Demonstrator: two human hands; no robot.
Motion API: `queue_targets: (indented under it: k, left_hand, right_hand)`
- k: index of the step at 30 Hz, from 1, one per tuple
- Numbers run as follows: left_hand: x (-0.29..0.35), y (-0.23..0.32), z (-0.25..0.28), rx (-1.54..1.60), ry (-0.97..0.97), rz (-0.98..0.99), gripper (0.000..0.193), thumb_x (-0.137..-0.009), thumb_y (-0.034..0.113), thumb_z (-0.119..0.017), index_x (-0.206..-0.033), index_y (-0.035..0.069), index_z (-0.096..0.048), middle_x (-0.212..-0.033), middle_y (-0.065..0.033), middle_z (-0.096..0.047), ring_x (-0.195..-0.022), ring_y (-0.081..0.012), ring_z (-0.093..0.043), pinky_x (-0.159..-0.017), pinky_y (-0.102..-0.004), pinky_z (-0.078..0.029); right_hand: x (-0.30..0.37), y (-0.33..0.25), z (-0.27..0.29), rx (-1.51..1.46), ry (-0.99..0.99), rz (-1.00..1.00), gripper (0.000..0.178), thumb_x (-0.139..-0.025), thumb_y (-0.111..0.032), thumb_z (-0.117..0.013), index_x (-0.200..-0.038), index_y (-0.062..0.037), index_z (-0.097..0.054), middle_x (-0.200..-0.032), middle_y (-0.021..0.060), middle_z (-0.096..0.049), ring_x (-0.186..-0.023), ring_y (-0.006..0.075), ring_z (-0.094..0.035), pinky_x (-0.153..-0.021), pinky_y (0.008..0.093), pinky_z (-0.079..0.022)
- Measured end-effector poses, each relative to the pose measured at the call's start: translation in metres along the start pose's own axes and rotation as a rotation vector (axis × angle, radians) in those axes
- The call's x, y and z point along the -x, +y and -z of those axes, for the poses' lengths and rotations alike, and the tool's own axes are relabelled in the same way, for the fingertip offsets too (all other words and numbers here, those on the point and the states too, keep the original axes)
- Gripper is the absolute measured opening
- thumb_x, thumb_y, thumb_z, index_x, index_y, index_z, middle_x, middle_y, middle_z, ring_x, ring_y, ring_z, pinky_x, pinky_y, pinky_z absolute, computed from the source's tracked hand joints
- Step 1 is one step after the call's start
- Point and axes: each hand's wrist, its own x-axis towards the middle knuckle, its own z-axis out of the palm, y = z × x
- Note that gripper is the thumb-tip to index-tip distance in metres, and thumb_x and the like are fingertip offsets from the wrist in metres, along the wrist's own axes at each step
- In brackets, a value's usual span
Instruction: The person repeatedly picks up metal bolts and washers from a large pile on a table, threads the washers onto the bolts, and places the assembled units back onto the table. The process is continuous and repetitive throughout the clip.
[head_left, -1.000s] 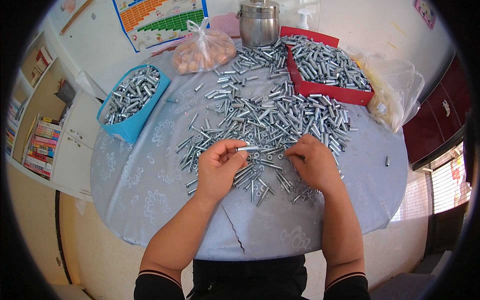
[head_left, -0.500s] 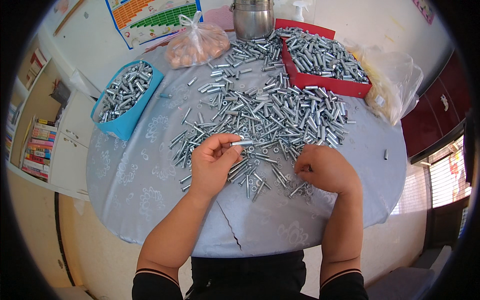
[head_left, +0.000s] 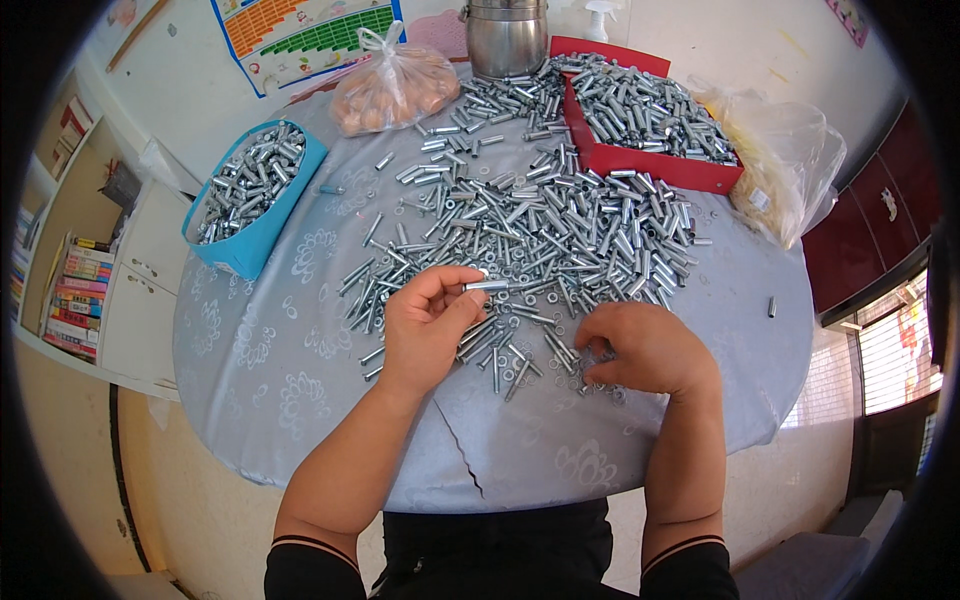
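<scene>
My left hand [head_left: 428,318] is closed, pinching a shiny metal sleeve [head_left: 487,286] between thumb and fingers above the near left of the pile. Whether a bolt sits inside the sleeve is too small to tell. My right hand [head_left: 645,348] hovers over the near right edge of the pile, its thumb and curled fingers apart, with nothing visible between them. Beneath its fingertips lie washers [head_left: 617,396] and a few bolts. Loose bolts [head_left: 497,368] with nuts and washers spread between the two hands. Beyond them is a heap of metal sleeves [head_left: 600,215].
A blue box [head_left: 285,205] of assembled bolts stands at the left, a red box [head_left: 660,172] of more at the far right. Behind are a bag of round brown items [head_left: 395,92], a metal pot [head_left: 507,40] and a clear plastic bag [head_left: 790,165]. A grey cloth [head_left: 540,455] covers the table.
My right hand has opened, its thumb and fingers parting over the washers, and it has shifted slightly left. My left hand stays nearly still with the sleeve.
</scene>
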Motion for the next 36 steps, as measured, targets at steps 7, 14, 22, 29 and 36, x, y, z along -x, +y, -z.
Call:
queue_targets:
  k: [7, 14, 22, 29, 36]
  left_hand:
    - [0.0, 0.001, 0.0, 0.016, 0.008, 0.004, 0.019, -0.089, 0.0, -0.062, -0.108, -0.002, -0.065, -0.089, -0.0073, -0.069, -0.074, -0.0103, -0.064, -0.068, -0.0232, -0.054]
    - [0.0, -0.001, -0.001, -0.005, -0.01, 0.019, 0.018, -0.089, 0.0, -0.062, -0.107, -0.002, -0.065, -0.089, -0.0064, -0.068, -0.074, -0.01, -0.064, -0.068, -0.0229, -0.054]
    - [0.001, -0.002, 0.0, -0.011, -0.053, 0.034, 0.018, -0.089, -0.001, -0.062, -0.107, -0.002, -0.065, -0.091, -0.0071, -0.069, -0.075, -0.01, -0.064, -0.069, -0.0235, -0.054]
    - [0.001, 0.003, -0.006, 0.008, -0.127, 0.126, 0.022, -0.089, -0.001, -0.064, -0.111, -0.004, -0.064, -0.094, -0.0116, -0.07, -0.077, -0.0122, -0.067, -0.069, -0.0238, -0.056]
    - [0.003, 0.003, -0.004, -0.016, -0.146, 0.163, 0.023, -0.09, 0.0, -0.065, -0.113, -0.004, -0.064, -0.097, -0.0138, -0.071, -0.078, -0.014, -0.069, -0.07, -0.0242, -0.057]
  right_hand:
    - [-0.005, 0.004, -0.006, 0.105, 0.021, -0.042, 0.016, -0.074, -0.013, -0.068, -0.089, -0.0106, -0.068, -0.088, 0.0075, -0.067, -0.084, 0.0288, -0.064, -0.073, 0.0392, -0.05]
    - [-0.021, 0.012, -0.022, 0.063, 0.279, 0.068, 0.009, -0.081, -0.013, -0.064, -0.087, -0.0068, -0.067, -0.081, 0.0104, -0.065, -0.08, 0.0319, -0.063, -0.071, 0.0417, -0.05]
    - [-0.019, 0.007, -0.01, -0.284, 0.115, -0.05, 0.008, -0.084, -0.012, -0.064, -0.086, -0.0047, -0.066, -0.08, 0.01, -0.068, -0.074, 0.0251, -0.065, -0.067, 0.0354, -0.049]
    - [-0.028, 0.006, -0.011, -0.879, 0.231, -0.211, 0.009, -0.092, -0.009, -0.061, -0.093, -0.0005, -0.06, -0.084, 0.0065, -0.069, -0.068, 0.0099, -0.064, -0.059, 0.0223, -0.048]
    - [-0.04, -0.003, -0.027, -1.079, 0.303, -0.185, 0.008, -0.093, -0.01, -0.06, -0.093, -0.0017, -0.058, -0.09, 0.0085, -0.071, -0.072, 0.0113, -0.067, -0.061, 0.0227, -0.051]
